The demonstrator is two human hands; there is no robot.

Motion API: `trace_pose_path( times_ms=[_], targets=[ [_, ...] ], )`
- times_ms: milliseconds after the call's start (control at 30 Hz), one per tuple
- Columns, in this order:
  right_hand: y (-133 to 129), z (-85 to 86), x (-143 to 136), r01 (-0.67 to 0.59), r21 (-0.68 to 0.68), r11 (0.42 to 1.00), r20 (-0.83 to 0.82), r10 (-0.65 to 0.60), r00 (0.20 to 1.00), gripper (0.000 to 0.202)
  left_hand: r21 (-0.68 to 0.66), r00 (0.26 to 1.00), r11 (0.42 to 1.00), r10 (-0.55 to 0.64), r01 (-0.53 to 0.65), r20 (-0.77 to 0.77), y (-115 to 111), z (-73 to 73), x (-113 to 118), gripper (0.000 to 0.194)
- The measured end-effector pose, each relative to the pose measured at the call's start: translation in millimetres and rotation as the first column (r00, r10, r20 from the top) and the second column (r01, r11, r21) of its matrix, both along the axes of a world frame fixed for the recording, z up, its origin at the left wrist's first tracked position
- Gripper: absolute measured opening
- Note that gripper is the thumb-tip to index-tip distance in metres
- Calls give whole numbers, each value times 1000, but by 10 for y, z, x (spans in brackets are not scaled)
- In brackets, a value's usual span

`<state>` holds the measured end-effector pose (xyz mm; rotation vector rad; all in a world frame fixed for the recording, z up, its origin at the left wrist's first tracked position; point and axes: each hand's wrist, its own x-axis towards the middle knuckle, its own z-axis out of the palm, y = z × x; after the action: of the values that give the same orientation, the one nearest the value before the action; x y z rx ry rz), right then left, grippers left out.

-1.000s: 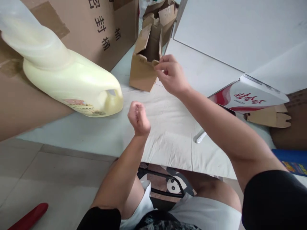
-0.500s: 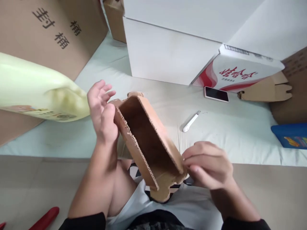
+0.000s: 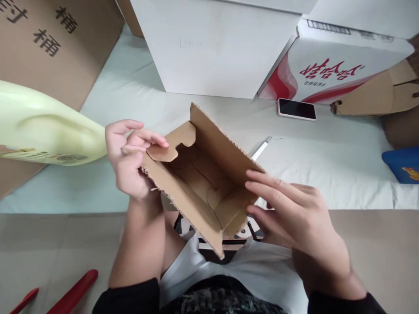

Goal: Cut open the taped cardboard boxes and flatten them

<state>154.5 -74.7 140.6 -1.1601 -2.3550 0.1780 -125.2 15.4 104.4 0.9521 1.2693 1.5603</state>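
A small brown cardboard box point(image 3: 218, 135) is tilted above my lap, its open top facing me and its cut rims ragged. At its far left end, a notched flap point(image 3: 180, 141) leans over the opening. My left hand point(image 3: 131, 159) grips the box at that end, thumb on the near side and fingertips against the flap. On the right end, my right hand point(image 3: 291, 207) holds the rim, with fingers along the wall and the thumb lower. The white utility knife point(image 3: 260, 149) lies on the sheet behind the box, its lower end hidden.
A phone point(image 3: 296, 109) lies by a white-and-red carton point(image 3: 324, 74). Large white boxes point(image 3: 212, 48) stand behind. To the left are a pale green bottle point(image 3: 49, 126) and a big brown carton point(image 3: 65, 56). A blue item point(image 3: 402, 163) sits at right; red-handled scissors-like pieces point(image 3: 73, 292) lie below.
The box has been turned so its inside shows more, and its walls and far flap have spread outward. My right hand has moved from the near corner onto the right rim.
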Motion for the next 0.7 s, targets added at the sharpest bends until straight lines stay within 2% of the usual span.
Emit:
trace_pose_path(
  times_ms=[67,167,233,267,300,367,433,467,533,633,700],
  targets=[
    [99,-156,-14,69,48,996,-16,-68,998,33,169,996,984,61,-50,-61,-41,-95,75,22],
    [243,-404,-83,226,158,961,-153,-202,967,48,316,989,947,100,-61,-111,-78,-239,163,23],
    [317,-521,-126,331,220,917,-303,-259,917,64,367,967,929,134,-46,-219,-93,-299,178,23],
    [343,-554,-137,354,218,909,-357,-263,896,70,360,943,932,150,-36,-296,-100,-315,174,28],
    [359,-570,-139,341,192,920,-379,-252,891,72,342,915,939,162,-28,-369,-106,-324,164,37],
    [364,-566,-118,222,110,969,-364,-169,916,57,337,862,941,196,-31,-468,-110,-327,134,48],
    [341,-551,-72,52,20,998,-362,-41,931,35,388,824,922,223,-3,-522,-101,-326,97,40],
    [326,-554,-45,-17,-16,1000,-396,9,918,31,400,810,916,209,34,-548,-93,-327,77,31],
    [311,-596,7,-54,-63,997,-520,13,854,28,345,797,931,118,119,-592,-70,-332,39,19],
    [366,-729,61,129,-160,979,-683,-204,701,23,210,801,963,-11,171,-599,-35,-345,-22,12],
    [448,-826,81,235,-326,916,-695,-401,596,20,237,782,956,14,172,-623,-13,-357,-72,15]
  ],
)
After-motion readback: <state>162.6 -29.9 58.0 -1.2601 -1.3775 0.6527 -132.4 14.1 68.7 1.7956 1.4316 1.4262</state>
